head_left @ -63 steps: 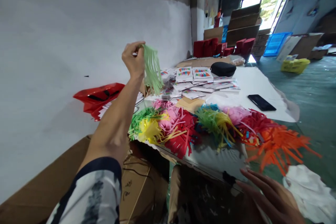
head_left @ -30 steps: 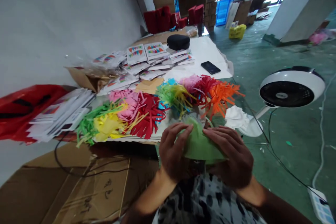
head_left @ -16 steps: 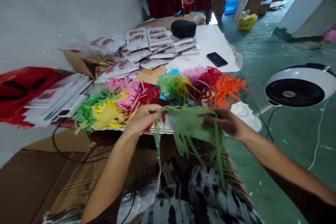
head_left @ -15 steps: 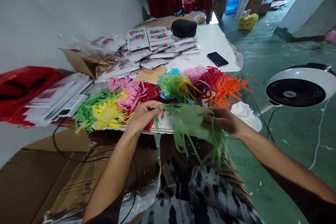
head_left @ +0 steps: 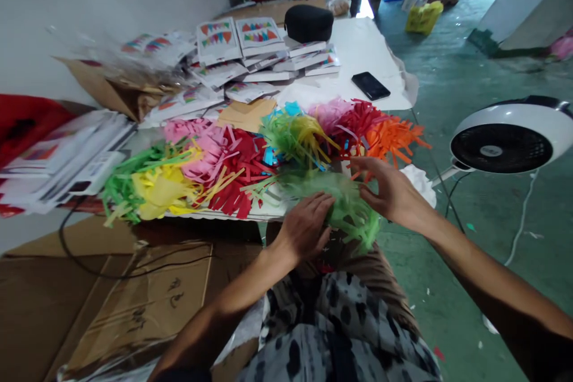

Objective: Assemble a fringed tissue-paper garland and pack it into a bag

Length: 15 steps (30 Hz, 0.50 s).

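A bunch of green fringed paper (head_left: 335, 206), slightly blurred, lies gathered just off the table's front edge. My left hand (head_left: 304, 228) presses on its near side with the fingers together. My right hand (head_left: 389, 191) is beside its far end, fingers spread and curved. Just beyond lie heaps of fringed paper in green, yellow, pink and red (head_left: 219, 173), with an orange heap (head_left: 394, 137) nearest my right hand. Behind them are stacks of printed packets (head_left: 217, 42) with coloured triangle designs.
A black zip case (head_left: 308, 22) and a phone (head_left: 370, 86) lie on the white sheet (head_left: 376, 48) covering the table. A white cloth (head_left: 418, 182) and a floor fan (head_left: 505, 143) stand to the right. Flattened cardboard (head_left: 134, 292) and cables lie to the left.
The green paper, earlier stretched between both hands with its strips hanging, is now bunched together. My left hand lies over it, and my right hand's fingers have spread. The view has tilted slightly.
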Available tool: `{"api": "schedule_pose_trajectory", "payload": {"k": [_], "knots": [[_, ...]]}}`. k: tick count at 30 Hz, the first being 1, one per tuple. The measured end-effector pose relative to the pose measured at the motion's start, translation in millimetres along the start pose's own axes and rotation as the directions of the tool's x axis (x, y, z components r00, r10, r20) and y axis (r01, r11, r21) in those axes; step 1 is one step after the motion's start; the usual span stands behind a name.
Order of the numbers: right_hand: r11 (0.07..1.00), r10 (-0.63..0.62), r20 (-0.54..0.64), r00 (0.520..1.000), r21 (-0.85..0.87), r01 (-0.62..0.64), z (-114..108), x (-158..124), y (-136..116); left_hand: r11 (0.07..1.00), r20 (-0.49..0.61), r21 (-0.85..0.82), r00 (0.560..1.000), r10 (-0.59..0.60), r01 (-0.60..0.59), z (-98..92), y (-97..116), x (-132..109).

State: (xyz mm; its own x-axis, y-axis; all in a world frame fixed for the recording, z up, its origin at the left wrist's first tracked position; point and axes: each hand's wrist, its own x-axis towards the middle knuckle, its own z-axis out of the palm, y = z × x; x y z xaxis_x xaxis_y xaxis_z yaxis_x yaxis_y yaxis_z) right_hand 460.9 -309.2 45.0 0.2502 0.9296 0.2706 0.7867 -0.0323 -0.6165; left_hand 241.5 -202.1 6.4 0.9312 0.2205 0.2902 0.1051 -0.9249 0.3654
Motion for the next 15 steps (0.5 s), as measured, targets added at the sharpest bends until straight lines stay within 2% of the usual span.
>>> {"api": "schedule_pose_trajectory", "payload": {"k": [1, 2, 4, 6, 9, 13, 15], "knots": [[0.995, -0.078, -0.058, 0.995, -0.060, 0.074, -2.6, -6.8, -7.6, 0.999, -0.008, 0.033, 1.000, 0.016, -0.015, 4.2, -1.8, -2.2], [0.985, -0.149, -0.061, 0.987, -0.091, 0.143, -2.4, -14.0, -15.3, 0.997, -0.019, 0.067, 0.999, 0.032, -0.031, 7.5, -2.5, -3.8], [0.958, -0.260, 0.047, 0.964, -0.113, 0.264, 5.4, -28.0, -27.5, 0.992, -0.050, 0.115, 0.997, 0.054, -0.048, 12.0, -1.3, -6.0], [0.933, -0.297, 0.170, 0.940, -0.160, 0.324, 18.3, -39.3, -31.2, 0.990, -0.083, 0.133, 0.995, 0.054, -0.043, 12.8, 1.8, -8.3], [0.910, -0.294, 0.216, 0.931, -0.235, 0.342, 30.1, -48.6, -22.9, 0.990, -0.100, 0.133, 0.993, 0.061, -0.047, 6.9, 4.1, -15.5], [0.925, -0.266, 0.183, 0.947, -0.227, 0.303, 23.2, -50.0, -12.9, 0.997, -0.076, 0.064, 0.996, 0.056, -0.051, -6.8, -1.5, -26.4], [0.925, -0.252, 0.188, 0.949, -0.243, 0.293, 19.1, -49.2, -14.0, 1.000, -0.106, 0.012, 0.994, 0.028, -0.027, -12.5, -4.9, -28.0]]}}
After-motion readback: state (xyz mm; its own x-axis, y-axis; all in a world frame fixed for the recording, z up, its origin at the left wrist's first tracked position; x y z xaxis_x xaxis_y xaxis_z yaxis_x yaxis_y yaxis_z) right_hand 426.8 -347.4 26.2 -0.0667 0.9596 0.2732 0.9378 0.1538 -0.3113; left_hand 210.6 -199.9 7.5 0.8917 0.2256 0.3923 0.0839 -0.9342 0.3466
